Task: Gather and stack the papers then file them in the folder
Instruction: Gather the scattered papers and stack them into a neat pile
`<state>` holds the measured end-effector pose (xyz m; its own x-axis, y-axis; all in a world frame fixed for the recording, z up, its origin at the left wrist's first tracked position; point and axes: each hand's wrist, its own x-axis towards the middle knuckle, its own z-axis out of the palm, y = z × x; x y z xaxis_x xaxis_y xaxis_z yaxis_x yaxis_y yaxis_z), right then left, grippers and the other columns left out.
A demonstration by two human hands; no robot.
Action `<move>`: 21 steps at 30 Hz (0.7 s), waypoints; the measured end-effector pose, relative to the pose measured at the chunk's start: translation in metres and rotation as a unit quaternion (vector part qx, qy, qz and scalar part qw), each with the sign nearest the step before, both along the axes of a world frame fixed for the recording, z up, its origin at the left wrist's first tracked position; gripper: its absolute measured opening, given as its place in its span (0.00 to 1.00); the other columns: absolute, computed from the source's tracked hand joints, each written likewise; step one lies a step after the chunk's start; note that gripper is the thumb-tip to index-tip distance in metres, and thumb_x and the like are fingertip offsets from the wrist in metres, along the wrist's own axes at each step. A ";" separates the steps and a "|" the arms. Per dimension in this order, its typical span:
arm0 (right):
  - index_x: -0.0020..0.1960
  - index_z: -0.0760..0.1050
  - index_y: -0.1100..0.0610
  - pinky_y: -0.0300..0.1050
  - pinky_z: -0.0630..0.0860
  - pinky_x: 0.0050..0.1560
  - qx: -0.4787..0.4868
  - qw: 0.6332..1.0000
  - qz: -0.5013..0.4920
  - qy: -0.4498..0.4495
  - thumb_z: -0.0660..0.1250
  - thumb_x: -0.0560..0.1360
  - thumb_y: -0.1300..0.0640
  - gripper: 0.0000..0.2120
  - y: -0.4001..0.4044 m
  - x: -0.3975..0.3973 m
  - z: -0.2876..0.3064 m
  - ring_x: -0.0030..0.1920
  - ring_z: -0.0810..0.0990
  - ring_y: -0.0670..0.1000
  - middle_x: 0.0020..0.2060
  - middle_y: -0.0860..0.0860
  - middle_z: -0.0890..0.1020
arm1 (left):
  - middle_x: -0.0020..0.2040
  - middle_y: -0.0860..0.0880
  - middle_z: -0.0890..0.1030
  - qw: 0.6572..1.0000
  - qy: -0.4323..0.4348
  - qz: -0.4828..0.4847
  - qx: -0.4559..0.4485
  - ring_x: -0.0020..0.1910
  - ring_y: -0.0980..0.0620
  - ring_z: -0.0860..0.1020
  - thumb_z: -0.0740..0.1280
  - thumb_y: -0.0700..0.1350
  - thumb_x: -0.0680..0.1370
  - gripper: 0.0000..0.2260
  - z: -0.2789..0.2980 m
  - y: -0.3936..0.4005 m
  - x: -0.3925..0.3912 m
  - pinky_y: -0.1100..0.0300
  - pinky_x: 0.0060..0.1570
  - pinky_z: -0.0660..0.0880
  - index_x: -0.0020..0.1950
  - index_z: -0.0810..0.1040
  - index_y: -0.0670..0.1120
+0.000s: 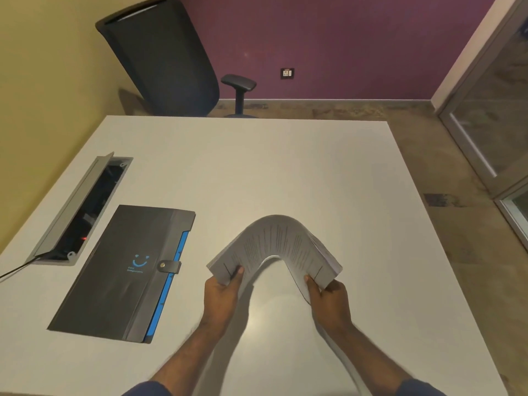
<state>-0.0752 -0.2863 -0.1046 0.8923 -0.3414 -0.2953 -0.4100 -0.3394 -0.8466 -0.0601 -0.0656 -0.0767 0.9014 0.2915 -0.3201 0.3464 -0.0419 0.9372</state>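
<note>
A stack of printed papers (pixel 275 241) is bent upward into an arch above the white table (pixel 257 161). My left hand (pixel 223 292) grips the stack's left end and my right hand (pixel 328 295) grips its right end, thumbs on top. A dark grey folder (pixel 123 270) with a blue smile logo, a blue edge and a snapped strap lies closed on the table to the left of my hands, apart from the papers.
An open cable tray (pixel 83 207) is set into the table at the far left, with a cable leading off the edge. A black office chair (pixel 165 58) stands behind the table. A glass door (pixel 497 115) is at the right.
</note>
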 end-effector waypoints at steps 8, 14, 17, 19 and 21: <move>0.30 0.72 0.54 0.40 0.66 0.28 0.012 0.999 -0.023 0.038 0.67 0.77 0.51 0.18 0.005 -0.008 -0.005 0.25 0.68 0.46 0.21 0.45 0.72 | 0.49 0.52 0.84 1.000 0.006 -0.010 -0.010 0.49 0.56 0.81 0.68 0.45 0.80 0.09 0.004 0.000 -0.004 0.60 0.48 0.78 0.60 0.77 0.50; 0.36 0.75 0.53 0.41 0.73 0.33 0.012 0.999 -0.012 0.029 0.70 0.76 0.57 0.10 0.001 -0.003 0.014 0.39 0.83 0.60 0.29 0.45 0.80 | 0.49 0.48 0.83 0.998 0.003 -0.048 0.048 0.50 0.50 0.81 0.67 0.46 0.81 0.07 0.010 0.011 0.006 0.57 0.46 0.80 0.59 0.79 0.48; 0.47 0.81 0.60 0.39 0.79 0.37 0.030 0.999 0.018 0.007 0.72 0.74 0.63 0.03 -0.010 0.007 0.032 0.44 0.84 0.56 0.38 0.49 0.84 | 0.49 0.45 0.84 0.987 -0.003 -0.104 0.122 0.50 0.45 0.81 0.66 0.48 0.81 0.10 0.028 0.028 0.021 0.55 0.44 0.80 0.58 0.81 0.44; 0.53 0.81 0.61 0.47 0.83 0.38 0.096 0.995 0.012 -0.009 0.72 0.72 0.68 0.10 -0.020 0.015 0.048 0.43 0.86 0.51 0.44 0.53 0.86 | 0.45 0.46 0.84 0.972 -0.019 -0.141 0.186 0.46 0.45 0.81 0.67 0.47 0.81 0.07 0.045 0.042 0.035 0.55 0.40 0.79 0.51 0.82 0.45; 0.55 0.80 0.61 0.38 0.81 0.32 0.131 0.991 0.008 -0.030 0.73 0.71 0.70 0.15 -0.029 0.024 0.064 0.42 0.87 0.48 0.42 0.47 0.86 | 0.41 0.45 0.84 0.947 -0.028 -0.188 0.260 0.41 0.45 0.80 0.67 0.46 0.81 0.09 0.065 0.055 0.051 0.53 0.39 0.77 0.44 0.82 0.44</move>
<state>-0.0512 -0.3156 -0.0403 0.9156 -0.2467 -0.3174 -0.3521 -0.1112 -0.9293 -0.0095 -0.0102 -0.0114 0.9841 0.0513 -0.1701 0.1655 -0.6126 0.7729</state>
